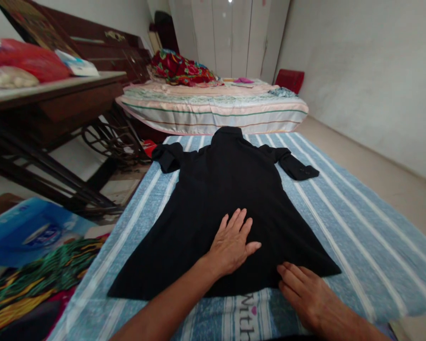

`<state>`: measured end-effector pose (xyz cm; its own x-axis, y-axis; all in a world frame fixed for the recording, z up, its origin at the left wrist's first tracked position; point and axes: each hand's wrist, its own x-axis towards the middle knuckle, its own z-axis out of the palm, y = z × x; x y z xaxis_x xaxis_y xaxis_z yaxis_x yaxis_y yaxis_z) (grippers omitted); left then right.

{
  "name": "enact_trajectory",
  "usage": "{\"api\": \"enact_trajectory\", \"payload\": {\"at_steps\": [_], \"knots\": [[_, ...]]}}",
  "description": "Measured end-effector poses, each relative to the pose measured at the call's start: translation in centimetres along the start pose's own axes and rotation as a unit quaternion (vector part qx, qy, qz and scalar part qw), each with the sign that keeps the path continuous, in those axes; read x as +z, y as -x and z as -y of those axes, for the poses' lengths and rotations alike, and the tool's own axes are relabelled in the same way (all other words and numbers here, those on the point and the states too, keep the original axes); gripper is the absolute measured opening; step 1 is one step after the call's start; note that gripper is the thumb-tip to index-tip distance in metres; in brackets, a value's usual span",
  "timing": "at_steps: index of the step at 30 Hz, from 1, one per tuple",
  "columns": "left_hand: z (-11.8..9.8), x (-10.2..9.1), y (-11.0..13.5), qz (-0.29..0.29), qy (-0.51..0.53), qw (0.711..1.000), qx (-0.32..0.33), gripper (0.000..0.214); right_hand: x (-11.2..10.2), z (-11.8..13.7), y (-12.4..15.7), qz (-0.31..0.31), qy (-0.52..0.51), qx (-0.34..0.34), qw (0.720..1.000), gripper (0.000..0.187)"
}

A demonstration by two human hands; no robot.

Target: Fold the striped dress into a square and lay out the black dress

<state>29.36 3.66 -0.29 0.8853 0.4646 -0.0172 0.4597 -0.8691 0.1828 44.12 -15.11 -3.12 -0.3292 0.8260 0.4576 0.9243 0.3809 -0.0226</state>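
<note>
A black shirt (pixel 230 180) lies spread out on a blue cloth with white stripes (pixel 341 208), its collar at the far end and its sleeves out to both sides. Flat on the lower middle of the shirt rests my left hand (pixel 232 244), fingers stretched out and holding nothing. At the shirt's near hem, right of centre, my right hand (pixel 301 289) has its fingers curled together on the edge of the fabric. My right thumb is hidden.
Beyond the shirt stands a bed with a striped sheet (pixel 213 113) and a red flowered quilt (pixel 184 68). On the left are a sewing machine table (pixel 102 83), a blue box (pixel 31 232) and green and yellow cords (pixel 49 279). A wall (pixel 369 71) runs along the right.
</note>
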Motion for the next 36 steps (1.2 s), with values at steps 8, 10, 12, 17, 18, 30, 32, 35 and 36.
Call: {"api": "enact_trajectory", "payload": {"at_steps": [8,10,12,17,18,30,32,35,36], "knots": [[0.5,1.8,-3.8,0.019,-0.021,1.0,0.006,0.072,0.6,0.1,0.3,0.014,0.005,0.005,1.0,0.029],[0.7,2.1,-3.8,0.024,-0.025,0.999,0.009,0.072,0.3,0.2,0.0,-0.006,0.007,0.003,1.0,0.03],[0.8,2.2,-3.7,0.024,-0.029,0.999,0.01,0.072,-0.3,0.1,-0.4,-0.022,0.001,-0.003,1.0,0.031],[0.6,1.6,-4.0,0.028,-0.026,0.999,-0.001,0.072,-2.3,-2.3,-2.5,-0.004,-0.092,0.068,0.993,0.021],[0.4,1.4,-4.2,0.032,-0.021,0.999,-0.001,0.072,-2.4,-3.1,-3.1,-0.014,-0.1,0.102,0.99,0.02],[-1.4,3.1,-5.2,0.021,-0.003,0.996,0.088,0.072,3.2,-9.9,-2.8,0.076,0.001,0.306,0.949,0.042],[-1.3,3.2,-5.2,0.023,-0.002,0.996,0.09,0.073,3.0,-10.2,-2.0,0.077,-0.002,0.324,0.943,0.045],[-1.3,3.1,-5.2,0.025,0.012,0.996,0.088,0.074,2.6,-10.1,-2.0,0.059,0.011,0.318,0.946,0.044],[-1.3,3.0,-5.2,0.023,0.018,0.996,0.086,0.075,2.6,-10.0,-2.2,0.056,0.02,0.309,0.949,0.044]]}}
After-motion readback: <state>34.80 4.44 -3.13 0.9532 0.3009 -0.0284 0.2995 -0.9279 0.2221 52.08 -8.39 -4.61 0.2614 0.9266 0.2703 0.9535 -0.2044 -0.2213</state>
